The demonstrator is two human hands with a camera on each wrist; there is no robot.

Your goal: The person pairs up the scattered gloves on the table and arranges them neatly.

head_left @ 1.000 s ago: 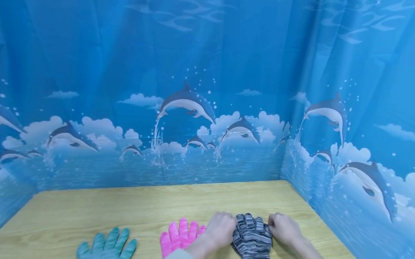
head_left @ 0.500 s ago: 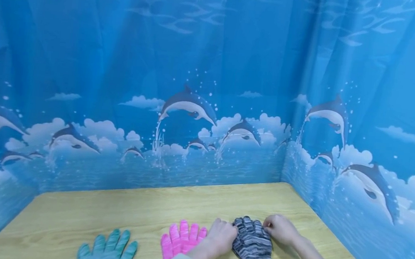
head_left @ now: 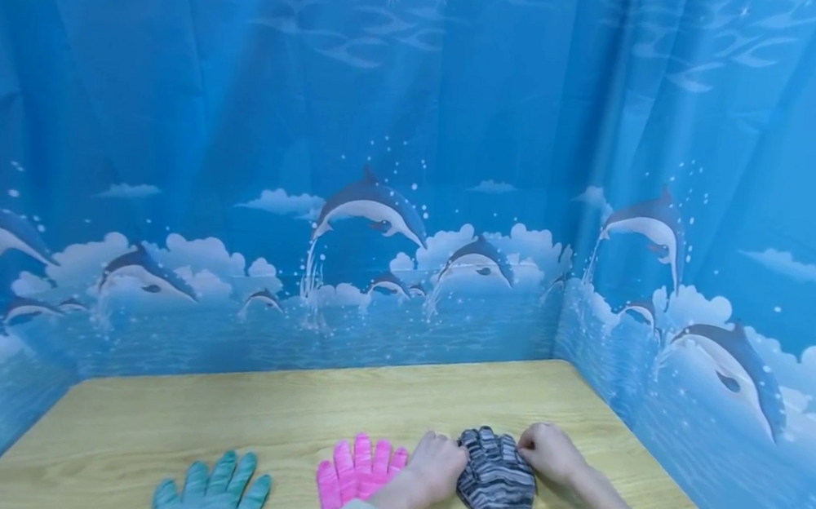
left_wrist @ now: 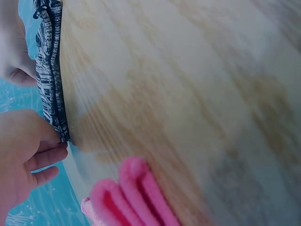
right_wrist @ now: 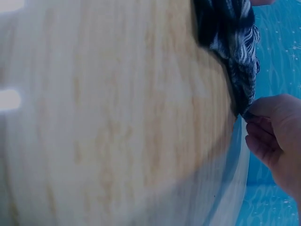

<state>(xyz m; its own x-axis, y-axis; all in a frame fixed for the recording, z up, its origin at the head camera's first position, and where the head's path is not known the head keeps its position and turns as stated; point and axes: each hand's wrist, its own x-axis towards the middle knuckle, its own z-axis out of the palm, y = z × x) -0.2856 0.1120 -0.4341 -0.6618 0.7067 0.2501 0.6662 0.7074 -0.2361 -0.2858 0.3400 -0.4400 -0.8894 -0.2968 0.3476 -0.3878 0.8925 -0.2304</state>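
Note:
A black, grey and white striped knit glove (head_left: 499, 489) lies on the table with its fingers pointing away and its cuff toward me. My left hand (head_left: 435, 464) pinches its left edge near the finger end. On the opposite edge my right hand (head_left: 553, 453) pinches a fingertip of it. The left wrist view shows the left hand (left_wrist: 26, 155) with thumb and fingers at the glove's tip. In the right wrist view the right hand (right_wrist: 277, 134) holds a narrow end of the fabric between thumb and finger.
A pink glove (head_left: 353, 475) lies just left of my left forearm, partly covered by it. Farther left is a teal glove (head_left: 211, 494), cut off by the frame's bottom. Behind the wooden table (head_left: 321, 389) hangs a blue dolphin-print curtain (head_left: 281, 111).
The striped glove's cuff has swung slightly right, and both hands sit a little lower in the head view. Over the last half second almost nothing has shifted.

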